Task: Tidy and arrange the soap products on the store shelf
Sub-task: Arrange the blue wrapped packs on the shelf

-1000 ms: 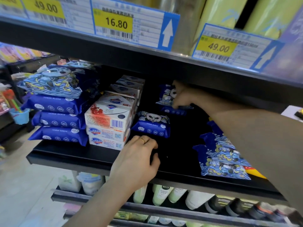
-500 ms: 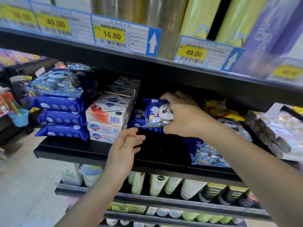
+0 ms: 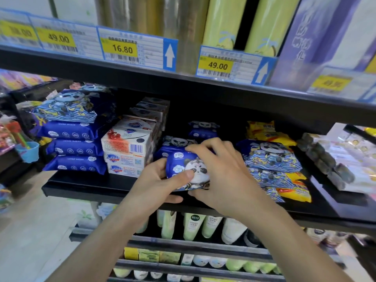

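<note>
A small blue panda-print soap pack (image 3: pixel 184 169) is held above the front of the black shelf (image 3: pixel 85 185). My left hand (image 3: pixel 156 186) grips its left side, thumb across the front. My right hand (image 3: pixel 221 171) wraps over its top and right side. Behind it lies another small panda pack (image 3: pixel 175 143), and a third one (image 3: pixel 203 129) sits deeper in. White and red boxed soaps (image 3: pixel 127 147) are stacked to the left. Large blue packs (image 3: pixel 71 137) are piled at the far left.
Larger panda packs (image 3: pixel 270 157) and yellow packs (image 3: pixel 264 131) lie to the right, with clear-wrapped bars (image 3: pixel 341 167) beyond. The upper shelf edge carries price tags (image 3: pixel 122 48). Bottles (image 3: pixel 191 226) fill the shelf below. An aisle floor (image 3: pixel 30 231) shows at the left.
My right hand pulled a small panda pack from the back of the shelf to the front. My left hand rose from the shelf edge and took hold of the pack's left side.
</note>
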Demonstrator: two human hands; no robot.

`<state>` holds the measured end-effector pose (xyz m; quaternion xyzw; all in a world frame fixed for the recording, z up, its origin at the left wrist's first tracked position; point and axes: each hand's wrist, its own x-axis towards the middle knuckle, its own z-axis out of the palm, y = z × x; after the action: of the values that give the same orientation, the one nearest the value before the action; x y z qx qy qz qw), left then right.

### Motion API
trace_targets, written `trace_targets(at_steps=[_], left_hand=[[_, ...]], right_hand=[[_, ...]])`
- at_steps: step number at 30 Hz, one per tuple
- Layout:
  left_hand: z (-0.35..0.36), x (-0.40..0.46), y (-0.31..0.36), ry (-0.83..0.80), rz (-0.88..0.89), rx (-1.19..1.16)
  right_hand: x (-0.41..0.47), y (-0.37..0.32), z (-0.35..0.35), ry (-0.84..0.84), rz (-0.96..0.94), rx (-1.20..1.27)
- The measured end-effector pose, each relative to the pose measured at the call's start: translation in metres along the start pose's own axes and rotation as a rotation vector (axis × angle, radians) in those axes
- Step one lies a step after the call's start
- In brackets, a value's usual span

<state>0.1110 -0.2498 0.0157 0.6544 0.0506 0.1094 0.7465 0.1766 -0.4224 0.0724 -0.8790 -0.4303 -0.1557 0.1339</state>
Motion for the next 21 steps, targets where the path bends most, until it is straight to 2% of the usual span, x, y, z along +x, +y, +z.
trace_targets(at_steps=[4, 8, 10, 16, 19, 21], left_hand=[[0.001, -0.005, -0.004, 0.014, 0.028, 0.003], [-0.001, -0.010, -0.008, 0.051, 0.050, -0.031], [-0.003, -0.011, -0.010, 0.050, 0.060, -0.042], [-0.009, -0.011, -0.010, 0.028, 0.185, 0.043], [-0.012, -0.010, -0.008, -0.046, 0.222, 0.086], [-0.013, -0.009, -0.007, -0.078, 0.230, 0.109]], right_hand=[[-0.022, 0.002, -0.001, 0.050, 0.125, 0.283], [-0.039, 0.003, -0.007, 0.249, 0.391, 0.664], [-0.041, 0.002, -0.014, 0.267, 0.526, 0.812], [-0.031, 0.001, -0.023, -0.112, 0.855, 1.332], [-0.026, 0.001, -0.017, -0.281, 0.812, 1.492], [-0.026, 0.000, -0.011, -0.298, 0.787, 1.508]])
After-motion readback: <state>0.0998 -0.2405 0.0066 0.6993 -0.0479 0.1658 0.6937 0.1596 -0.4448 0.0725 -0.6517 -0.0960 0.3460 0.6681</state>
